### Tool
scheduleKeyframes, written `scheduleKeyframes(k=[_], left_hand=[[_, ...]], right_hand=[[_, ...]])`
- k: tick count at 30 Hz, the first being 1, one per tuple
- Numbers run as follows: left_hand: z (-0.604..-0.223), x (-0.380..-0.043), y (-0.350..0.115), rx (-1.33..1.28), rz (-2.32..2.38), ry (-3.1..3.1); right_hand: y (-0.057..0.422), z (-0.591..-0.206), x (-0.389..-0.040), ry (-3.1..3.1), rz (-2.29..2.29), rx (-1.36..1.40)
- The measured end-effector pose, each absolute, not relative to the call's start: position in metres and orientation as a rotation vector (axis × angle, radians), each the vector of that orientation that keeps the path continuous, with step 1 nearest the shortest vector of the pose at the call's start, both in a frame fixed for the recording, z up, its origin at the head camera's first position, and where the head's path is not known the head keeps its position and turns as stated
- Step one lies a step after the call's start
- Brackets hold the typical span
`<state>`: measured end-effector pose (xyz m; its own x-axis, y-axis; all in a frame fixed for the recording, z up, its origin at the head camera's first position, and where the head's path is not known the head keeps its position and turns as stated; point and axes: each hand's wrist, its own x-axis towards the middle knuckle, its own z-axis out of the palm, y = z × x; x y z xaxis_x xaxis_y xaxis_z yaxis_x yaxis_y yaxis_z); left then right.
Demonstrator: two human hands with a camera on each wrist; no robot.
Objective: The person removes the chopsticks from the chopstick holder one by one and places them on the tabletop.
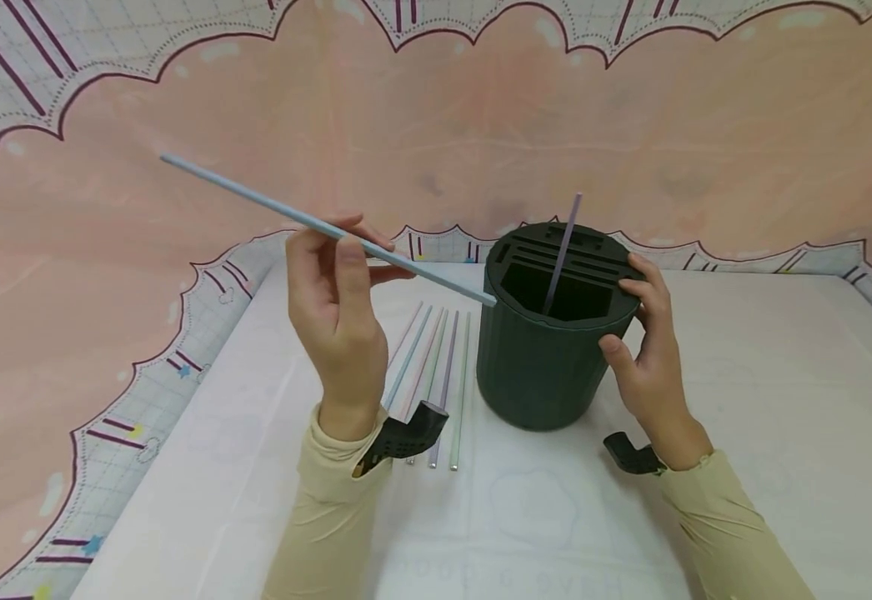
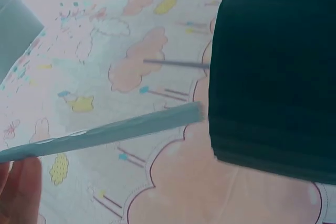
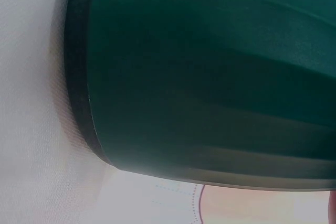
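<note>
My left hand (image 1: 342, 321) pinches a long, thin light blue straw (image 1: 256, 196) between thumb and fingers. It slants down to the right, and its lower end overlaps the near-left rim of a dark green round container (image 1: 548, 375). In the left wrist view, that straw (image 2: 121, 132) points at the container (image 2: 273, 82). My right hand (image 1: 654, 350) grips the container at its right rim, fingers over the top edge and thumb on the side. A purple straw (image 1: 563, 250) stands leaning in the large opening of the slotted top. Green wall (image 3: 210, 87) fills most of the right wrist view.
Several pastel straws (image 1: 466, 375) lie side by side on the white-covered table (image 1: 766, 375), left of the container and partly behind my left wrist. A pinkish patterned cloth (image 1: 436, 125) hangs at the back and left. A black wrist camera (image 1: 413, 429) sits on my left wrist.
</note>
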<state>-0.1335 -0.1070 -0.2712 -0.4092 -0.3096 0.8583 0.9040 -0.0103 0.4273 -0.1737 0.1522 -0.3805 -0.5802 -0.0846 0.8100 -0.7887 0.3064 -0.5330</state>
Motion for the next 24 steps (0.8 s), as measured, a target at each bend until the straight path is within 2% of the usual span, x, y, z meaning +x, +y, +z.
scheduleKeyframes(k=[13, 24], left_hand=[[-0.268, -0.137, -0.112, -0.555, -1.388, -1.613], [-0.299, -0.177, -0.144, -0.364, -1.267, -1.957]], right_hand=[[0.154, -0.382, -0.179, -1.882, 1.317, 0.781], [0.154, -0.382, -0.18, -1.888, 1.318, 0.781]])
